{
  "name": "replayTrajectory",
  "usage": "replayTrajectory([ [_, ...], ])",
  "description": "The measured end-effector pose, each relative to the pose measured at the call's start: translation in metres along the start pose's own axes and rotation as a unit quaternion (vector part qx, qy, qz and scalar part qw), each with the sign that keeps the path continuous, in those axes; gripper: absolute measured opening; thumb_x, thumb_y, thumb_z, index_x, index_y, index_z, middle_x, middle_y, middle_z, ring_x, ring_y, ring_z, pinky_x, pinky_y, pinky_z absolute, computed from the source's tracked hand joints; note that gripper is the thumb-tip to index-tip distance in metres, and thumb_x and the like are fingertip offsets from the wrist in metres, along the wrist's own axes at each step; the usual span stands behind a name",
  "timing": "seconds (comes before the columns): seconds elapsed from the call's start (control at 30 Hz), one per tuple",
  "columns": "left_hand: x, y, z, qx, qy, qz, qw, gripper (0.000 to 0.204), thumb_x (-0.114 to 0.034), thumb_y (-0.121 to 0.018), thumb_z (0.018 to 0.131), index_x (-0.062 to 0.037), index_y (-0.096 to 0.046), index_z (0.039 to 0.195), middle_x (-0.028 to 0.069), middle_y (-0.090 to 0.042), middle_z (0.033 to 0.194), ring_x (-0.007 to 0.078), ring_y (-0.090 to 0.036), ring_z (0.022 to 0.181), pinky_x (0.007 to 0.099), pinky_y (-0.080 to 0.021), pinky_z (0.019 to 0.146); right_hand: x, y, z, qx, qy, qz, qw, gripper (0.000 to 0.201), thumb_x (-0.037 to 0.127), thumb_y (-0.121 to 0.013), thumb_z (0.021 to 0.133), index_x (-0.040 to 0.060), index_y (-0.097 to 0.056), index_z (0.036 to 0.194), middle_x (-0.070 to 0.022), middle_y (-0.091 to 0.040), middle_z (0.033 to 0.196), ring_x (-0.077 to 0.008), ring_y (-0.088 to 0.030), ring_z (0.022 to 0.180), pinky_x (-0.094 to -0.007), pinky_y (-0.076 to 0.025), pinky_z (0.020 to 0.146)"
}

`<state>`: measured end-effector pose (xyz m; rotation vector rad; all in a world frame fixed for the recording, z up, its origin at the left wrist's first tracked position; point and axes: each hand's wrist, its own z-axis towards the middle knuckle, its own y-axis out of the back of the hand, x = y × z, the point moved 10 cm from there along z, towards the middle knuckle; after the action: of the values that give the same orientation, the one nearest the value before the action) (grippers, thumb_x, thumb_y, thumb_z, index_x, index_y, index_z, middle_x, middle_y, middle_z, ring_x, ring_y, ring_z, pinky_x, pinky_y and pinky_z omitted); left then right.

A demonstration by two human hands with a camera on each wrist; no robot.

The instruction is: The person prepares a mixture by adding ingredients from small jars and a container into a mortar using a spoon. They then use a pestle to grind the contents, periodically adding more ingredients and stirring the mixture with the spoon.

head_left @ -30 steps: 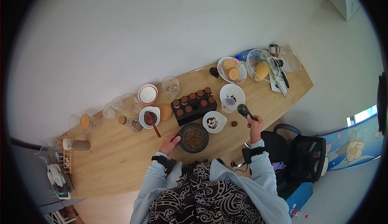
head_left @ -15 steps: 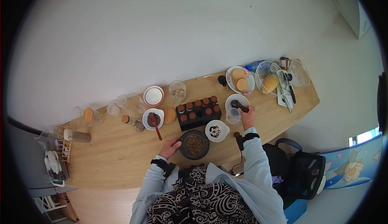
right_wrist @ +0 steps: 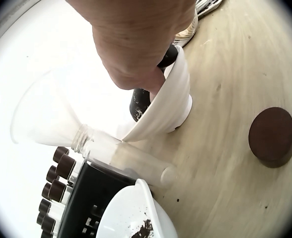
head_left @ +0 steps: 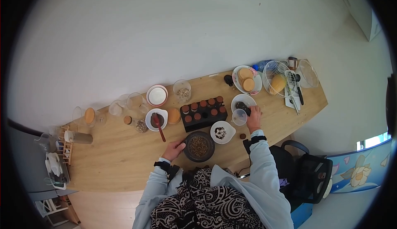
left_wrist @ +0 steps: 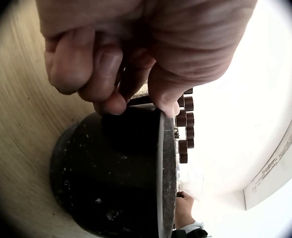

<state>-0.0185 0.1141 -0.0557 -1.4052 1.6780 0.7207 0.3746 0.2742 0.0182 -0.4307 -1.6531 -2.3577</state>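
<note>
My left hand [head_left: 172, 151] grips the rim of a dark stone mortar [left_wrist: 111, 168], thumb over the edge and fingers curled against its outside. Coarse brown bits [head_left: 198, 146] lie inside the mortar. At the right, my right hand [head_left: 254, 119] holds the handle end of a dark pestle [head_left: 241, 105]. The pestle slants inside a white bowl [head_left: 249, 99], its rounded end [right_wrist: 137, 105] showing beside the bowl wall; the hand hides its middle. Just left of that hand stands a clear glass tube [right_wrist: 136, 161] with a clear funnel [right_wrist: 46, 114] in its mouth.
A black rack [head_left: 202, 124] carries several brown-capped vials. In front of it sits a spouted white bowl [head_left: 229, 134] of dark crumbs, with a loose brown cap [right_wrist: 272, 136] nearby. Leftward are a bowl with a red spoon [head_left: 157, 125] and several glass jars; a wire basket [head_left: 271, 65] stands far right.
My right hand has carried the pestle from above the table's front into the white bowl, and its fingers now sit at the handle end. The left hand stays on the mortar.
</note>
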Motion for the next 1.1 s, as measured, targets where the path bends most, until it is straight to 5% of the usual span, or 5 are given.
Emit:
replayTrajectory([
  [0.57, 0.001, 0.000, 0.002, 0.003, -0.024, -0.014, 1.000, 0.046, -0.033, -0.060, 0.093, -0.0046, -0.057, 0.129, -0.0057, -0.047, 0.065, 0.0040, -0.039, 0.053, 0.0212, -0.031, 0.046, -0.010, 0.050, -0.017, 0.015, 0.004, 0.097, 0.995, 0.066, 0.014, -0.083, 0.057, 0.0033, -0.056, 0.116, -0.0148, -0.055, 0.119, -0.0348, -0.053, 0.111, -0.0440, -0.044, 0.093],
  [0.73, 0.003, 0.001, 0.003, 0.008, -0.015, -0.021, 1.000, 0.047, -0.034, -0.060, 0.093, -0.0047, -0.057, 0.129, -0.0057, -0.047, 0.066, 0.0039, -0.040, 0.054, 0.0211, -0.031, 0.047, -0.004, 0.095, -0.026, -0.079, -0.028, 0.131, 0.988, 0.049, 0.004, -0.080, 0.062, 0.0016, -0.060, 0.106, -0.0143, -0.059, 0.109, -0.0333, -0.057, 0.101, -0.0395, -0.047, 0.086],
  [0.87, 0.002, 0.000, 0.005, 0.009, -0.019, -0.015, 1.000, 0.046, -0.033, -0.060, 0.093, -0.0043, -0.057, 0.129, -0.0057, -0.048, 0.066, 0.0040, -0.040, 0.055, 0.0211, -0.032, 0.048, 0.069, 0.138, -0.040, -0.119, 0.034, 0.171, 0.977, 0.036, -0.001, -0.076, 0.066, 0.0016, -0.062, 0.099, -0.0126, -0.060, 0.097, -0.0292, -0.060, 0.089, -0.0356, -0.049, 0.077],
  [1.0, -0.003, 0.002, 0.003, 0.006, -0.033, 0.012, 0.999, 0.048, -0.033, -0.061, 0.092, -0.0037, -0.056, 0.130, -0.0046, -0.050, 0.067, 0.0050, -0.042, 0.056, 0.0223, -0.034, 0.049, 0.158, 0.093, -0.064, 0.076, 0.076, 0.313, 0.944, 0.023, 0.002, -0.073, 0.072, 0.0025, -0.063, 0.092, -0.0095, -0.060, 0.083, -0.0197, -0.059, 0.066, -0.0310, -0.048, 0.060],
  [1.1, 0.000, 0.008, -0.001, -0.030, -0.052, 0.004, 0.998, 0.047, -0.037, -0.063, 0.090, -0.0008, -0.062, 0.121, -0.0030, -0.052, 0.067, 0.0059, -0.043, 0.056, 0.0235, -0.036, 0.049, 0.203, 0.049, -0.082, 0.158, 0.110, 0.349, 0.917, 0.021, 0.004, -0.074, 0.072, 0.0027, -0.063, 0.090, -0.0093, -0.060, 0.081, -0.0203, -0.061, 0.066, -0.0316, -0.048, 0.059],
])
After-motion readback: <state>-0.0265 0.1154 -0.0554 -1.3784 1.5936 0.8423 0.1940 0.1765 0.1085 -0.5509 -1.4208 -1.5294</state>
